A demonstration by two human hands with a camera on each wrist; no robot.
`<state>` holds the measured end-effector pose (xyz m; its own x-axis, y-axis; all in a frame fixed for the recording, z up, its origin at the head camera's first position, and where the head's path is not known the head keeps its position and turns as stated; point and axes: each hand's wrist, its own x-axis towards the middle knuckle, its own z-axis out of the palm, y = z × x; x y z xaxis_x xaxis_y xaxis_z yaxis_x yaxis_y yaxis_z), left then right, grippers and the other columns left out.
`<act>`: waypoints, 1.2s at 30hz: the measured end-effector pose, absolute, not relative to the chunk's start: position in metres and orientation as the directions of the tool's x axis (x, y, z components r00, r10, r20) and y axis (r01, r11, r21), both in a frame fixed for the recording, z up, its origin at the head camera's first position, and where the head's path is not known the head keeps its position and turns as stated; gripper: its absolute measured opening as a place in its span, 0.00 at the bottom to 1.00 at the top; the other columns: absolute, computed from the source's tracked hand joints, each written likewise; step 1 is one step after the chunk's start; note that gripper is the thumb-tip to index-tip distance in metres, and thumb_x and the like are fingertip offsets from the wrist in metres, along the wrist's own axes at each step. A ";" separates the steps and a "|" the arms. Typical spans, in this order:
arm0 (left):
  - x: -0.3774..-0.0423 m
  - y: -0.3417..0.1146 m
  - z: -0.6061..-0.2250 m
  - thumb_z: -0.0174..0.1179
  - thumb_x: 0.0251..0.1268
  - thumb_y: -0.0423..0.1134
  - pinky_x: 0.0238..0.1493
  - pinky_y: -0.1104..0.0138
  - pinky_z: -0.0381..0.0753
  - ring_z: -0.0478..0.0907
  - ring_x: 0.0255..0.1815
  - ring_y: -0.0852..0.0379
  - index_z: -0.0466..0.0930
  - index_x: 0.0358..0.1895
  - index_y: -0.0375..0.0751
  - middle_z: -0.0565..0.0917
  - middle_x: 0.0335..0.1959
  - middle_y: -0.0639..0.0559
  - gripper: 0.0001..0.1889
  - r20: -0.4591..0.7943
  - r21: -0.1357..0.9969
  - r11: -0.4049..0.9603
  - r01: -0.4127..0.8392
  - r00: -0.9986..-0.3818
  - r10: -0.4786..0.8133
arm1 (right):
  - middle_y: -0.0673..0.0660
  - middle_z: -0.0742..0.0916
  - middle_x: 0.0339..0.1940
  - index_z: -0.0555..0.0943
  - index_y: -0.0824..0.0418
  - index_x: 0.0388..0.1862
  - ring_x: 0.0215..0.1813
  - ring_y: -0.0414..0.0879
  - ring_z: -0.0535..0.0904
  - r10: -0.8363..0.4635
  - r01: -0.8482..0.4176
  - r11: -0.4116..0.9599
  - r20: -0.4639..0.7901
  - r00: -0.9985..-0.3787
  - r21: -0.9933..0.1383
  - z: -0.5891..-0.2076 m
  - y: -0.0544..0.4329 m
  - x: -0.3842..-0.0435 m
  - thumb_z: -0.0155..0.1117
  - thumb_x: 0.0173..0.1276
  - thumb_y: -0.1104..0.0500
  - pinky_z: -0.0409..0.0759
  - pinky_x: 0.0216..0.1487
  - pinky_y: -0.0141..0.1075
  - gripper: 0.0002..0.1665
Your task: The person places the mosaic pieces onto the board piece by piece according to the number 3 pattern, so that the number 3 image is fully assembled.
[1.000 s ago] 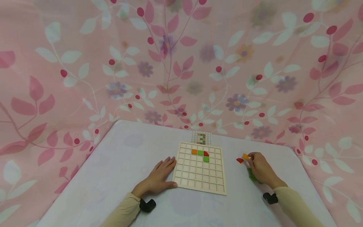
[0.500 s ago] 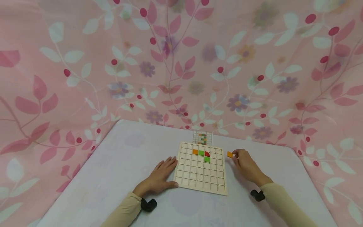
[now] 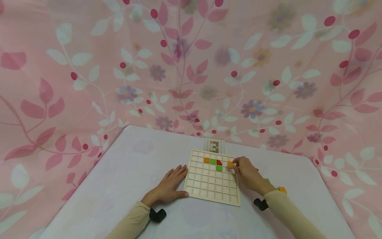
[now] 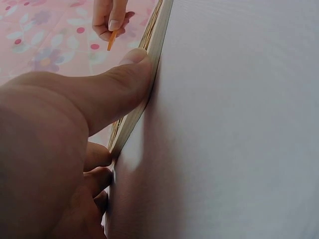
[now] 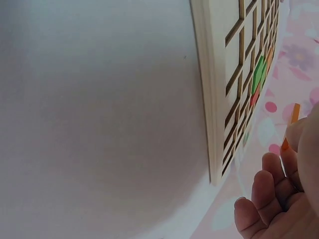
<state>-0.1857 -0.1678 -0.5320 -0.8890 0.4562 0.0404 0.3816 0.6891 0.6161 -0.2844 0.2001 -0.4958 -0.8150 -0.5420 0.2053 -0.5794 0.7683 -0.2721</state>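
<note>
A pale wooden grid board (image 3: 206,186) lies on the table. Set in its upper cells are an orange tile (image 3: 207,160), a green tile (image 3: 213,161), a red quarter-round tile (image 3: 219,162) and, below the red one, another green tile (image 3: 219,168). My right hand (image 3: 247,172) pinches an orange square tile (image 3: 230,164) between thumb and fingertips, above the board's right side; the right wrist view shows that orange tile (image 5: 291,124) raised off the board. My left hand (image 3: 168,186) lies with straight fingers along the board's left edge, its thumb (image 4: 119,82) touching the rim.
Behind the board lies a pattern card (image 3: 214,146) printed with a small coloured grid. Loose tiles, among them an orange tile (image 3: 282,190) and a green tile (image 3: 267,181), lie to the right, partly covered by my right arm. A flowered pink curtain (image 3: 191,66) rises behind the table (image 3: 149,149).
My right hand has carried the orange tile leftward from the loose tiles to above the board's right side. The left hand has stayed at the board's left edge.
</note>
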 end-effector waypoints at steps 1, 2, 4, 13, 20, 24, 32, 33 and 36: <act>-0.186 -0.168 -0.532 0.68 0.71 0.56 0.85 0.35 0.43 0.45 0.89 0.35 0.54 0.84 0.31 0.53 0.87 0.36 0.50 0.039 0.613 0.692 0.380 -0.890 0.454 | 0.54 0.79 0.44 0.75 0.69 0.59 0.49 0.48 0.72 -0.541 -0.571 0.770 0.184 -0.821 -0.285 -0.496 0.198 -0.285 0.61 0.81 0.64 0.77 0.45 0.39 0.14; -0.186 -0.168 -0.533 0.68 0.71 0.56 0.85 0.35 0.44 0.45 0.89 0.35 0.54 0.84 0.31 0.53 0.87 0.36 0.50 0.040 0.609 0.696 0.382 -0.890 0.454 | 0.54 0.79 0.45 0.75 0.68 0.59 0.50 0.47 0.73 -0.540 -0.562 0.770 0.161 -0.826 -0.301 -0.496 0.196 -0.285 0.60 0.82 0.63 0.78 0.47 0.39 0.13; -0.186 -0.167 -0.534 0.68 0.70 0.56 0.85 0.35 0.44 0.45 0.89 0.35 0.55 0.84 0.30 0.54 0.87 0.36 0.50 0.050 0.611 0.692 0.385 -0.891 0.452 | 0.55 0.80 0.48 0.74 0.67 0.59 0.51 0.47 0.74 -0.541 -0.547 0.772 0.117 -0.833 -0.324 -0.497 0.192 -0.284 0.59 0.82 0.62 0.80 0.51 0.41 0.13; -0.186 -0.167 -0.542 0.68 0.69 0.60 0.85 0.38 0.42 0.44 0.89 0.36 0.54 0.85 0.33 0.53 0.88 0.39 0.52 0.071 0.636 0.667 0.388 -0.890 0.450 | 0.52 0.79 0.48 0.74 0.60 0.53 0.51 0.45 0.74 -0.555 -0.520 0.771 0.013 -0.832 -0.367 -0.501 0.178 -0.279 0.58 0.82 0.60 0.80 0.55 0.41 0.07; -0.187 -0.168 -0.542 0.68 0.69 0.59 0.85 0.38 0.43 0.45 0.89 0.34 0.55 0.84 0.32 0.54 0.87 0.37 0.51 0.085 0.630 0.664 0.402 -0.886 0.456 | 0.51 0.79 0.49 0.74 0.58 0.53 0.51 0.44 0.75 -0.548 -0.508 0.785 -0.015 -0.836 -0.353 -0.506 0.169 -0.276 0.61 0.82 0.58 0.81 0.58 0.43 0.08; -0.188 -0.168 -0.544 0.69 0.69 0.57 0.86 0.41 0.41 0.43 0.90 0.39 0.54 0.85 0.35 0.53 0.88 0.41 0.51 0.061 0.626 0.681 0.379 -0.895 0.443 | 0.51 0.79 0.50 0.73 0.58 0.56 0.51 0.44 0.75 -0.568 -0.536 0.783 -0.014 -0.823 -0.315 -0.510 0.167 -0.275 0.61 0.82 0.57 0.82 0.62 0.44 0.11; -0.189 -0.170 -0.550 0.67 0.68 0.62 0.85 0.38 0.43 0.45 0.89 0.38 0.55 0.85 0.35 0.54 0.88 0.40 0.52 0.095 0.631 0.664 0.402 -0.889 0.448 | 0.49 0.78 0.45 0.74 0.58 0.55 0.46 0.43 0.74 -0.631 -0.627 0.758 0.040 -0.774 -0.181 -0.512 0.167 -0.272 0.62 0.82 0.56 0.83 0.56 0.42 0.10; -0.189 -0.170 -0.551 0.67 0.68 0.63 0.86 0.40 0.42 0.44 0.90 0.39 0.54 0.85 0.37 0.54 0.88 0.42 0.53 0.093 0.627 0.669 0.400 -0.891 0.445 | 0.49 0.78 0.44 0.74 0.58 0.55 0.45 0.42 0.74 -0.637 -0.635 0.753 0.048 -0.769 -0.171 -0.513 0.167 -0.272 0.62 0.82 0.56 0.84 0.55 0.41 0.10; -0.189 -0.170 -0.549 0.67 0.68 0.62 0.86 0.40 0.42 0.44 0.90 0.40 0.54 0.86 0.37 0.53 0.88 0.43 0.52 0.081 0.619 0.680 0.393 -0.893 0.443 | 0.48 0.78 0.43 0.75 0.57 0.55 0.44 0.41 0.74 -0.644 -0.645 0.748 0.066 -0.762 -0.155 -0.514 0.167 -0.273 0.63 0.82 0.56 0.84 0.54 0.40 0.10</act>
